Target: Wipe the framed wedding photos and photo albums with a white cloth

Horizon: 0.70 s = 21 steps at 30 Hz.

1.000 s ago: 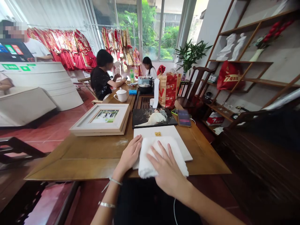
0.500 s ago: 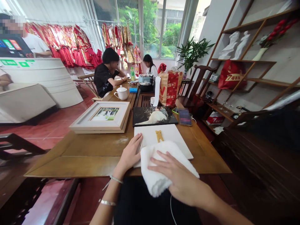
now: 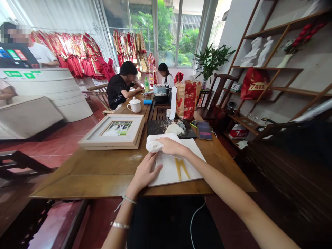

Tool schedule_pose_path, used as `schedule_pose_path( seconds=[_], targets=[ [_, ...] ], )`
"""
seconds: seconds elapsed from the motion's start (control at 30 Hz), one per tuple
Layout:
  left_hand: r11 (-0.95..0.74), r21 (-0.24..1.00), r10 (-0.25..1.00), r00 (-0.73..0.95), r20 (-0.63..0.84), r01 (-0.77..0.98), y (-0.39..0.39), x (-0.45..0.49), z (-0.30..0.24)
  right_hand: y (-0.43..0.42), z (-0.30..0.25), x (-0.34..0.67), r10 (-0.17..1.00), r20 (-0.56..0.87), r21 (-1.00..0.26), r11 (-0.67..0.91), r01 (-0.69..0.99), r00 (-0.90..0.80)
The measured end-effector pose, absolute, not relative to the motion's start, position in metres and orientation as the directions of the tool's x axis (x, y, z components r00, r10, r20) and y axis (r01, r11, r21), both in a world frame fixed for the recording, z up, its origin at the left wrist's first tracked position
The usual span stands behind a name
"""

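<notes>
A white flat panel lies on the table in front of me, with a yellowish two-legged piece on its face. My left hand rests on the panel's left edge, fingers stretched out and thumb apart. My right hand presses a bunched white towel onto the panel's far left corner, its fingers partly sunk in the cloth. The right forearm crosses over the panel's right side. Just behind the towel lies a dark picture panel with a pale figure, partly covered.
Stacked framed photos lie on the wooden table at left. Farther back stand a white lidded cup, a paper bag and a black pot. A phone lies at right. Two people sit at the far end.
My right hand has pushed the towel away from me, from the panel's near side to its far left corner, uncovering the yellowish piece's legs. My left hand stays on the left edge.
</notes>
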<state>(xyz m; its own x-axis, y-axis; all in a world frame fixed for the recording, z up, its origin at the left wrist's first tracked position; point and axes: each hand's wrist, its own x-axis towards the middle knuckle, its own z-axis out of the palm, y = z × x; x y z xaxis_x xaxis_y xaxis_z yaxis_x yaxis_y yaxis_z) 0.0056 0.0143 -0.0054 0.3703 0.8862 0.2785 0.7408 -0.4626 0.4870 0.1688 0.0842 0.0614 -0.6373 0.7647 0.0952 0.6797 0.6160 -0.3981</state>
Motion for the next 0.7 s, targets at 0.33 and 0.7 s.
schedule_pose_path(
  seconds=[0.33,0.7],
  targets=[
    [-0.454,0.497,0.891,0.367,0.269,0.739,0.012,0.003,-0.005,0.061,0.053,0.216,0.881,0.09,-0.231,0.473,0.85,-0.465],
    [-0.423,0.519,0.906,0.353,0.233,0.743,0.016,0.006,-0.008,-0.036,0.022,0.267,0.807,0.166,-0.218,0.591,0.777,-0.567]
  ],
)
